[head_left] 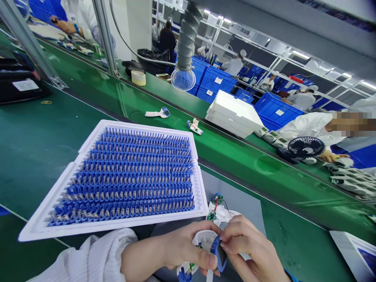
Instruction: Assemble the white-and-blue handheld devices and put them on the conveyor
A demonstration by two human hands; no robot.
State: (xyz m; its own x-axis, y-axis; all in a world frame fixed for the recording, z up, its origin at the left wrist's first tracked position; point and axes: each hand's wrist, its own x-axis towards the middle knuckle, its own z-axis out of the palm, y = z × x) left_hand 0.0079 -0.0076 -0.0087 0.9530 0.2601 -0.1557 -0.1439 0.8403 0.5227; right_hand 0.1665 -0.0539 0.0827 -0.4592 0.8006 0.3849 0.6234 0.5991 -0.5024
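Note:
My left hand (188, 248) is wrapped round a white plastic device housing (204, 236), low in the view, with green circuit board showing inside. My right hand (249, 246) pinches the edge of a blue display frame (217, 250) with a dark screen, set against the housing. The fingers hide much of both parts. Just beyond my hands, a second open white housing (225, 209) with a green circuit board and red wires lies on a grey mat (246, 199). Left of it, a white tray (113, 231) holds rows of small blue parts with metallic pieces.
Behind the tray runs a green conveyor belt (243, 150) carrying a white-and-blue handheld device (158, 112) and an opened one (194, 126). White trays (235, 111) are stacked beyond. A flexible duct (188, 39) hangs overhead. A co-worker (311, 125) sits across, near a black fan (306, 148).

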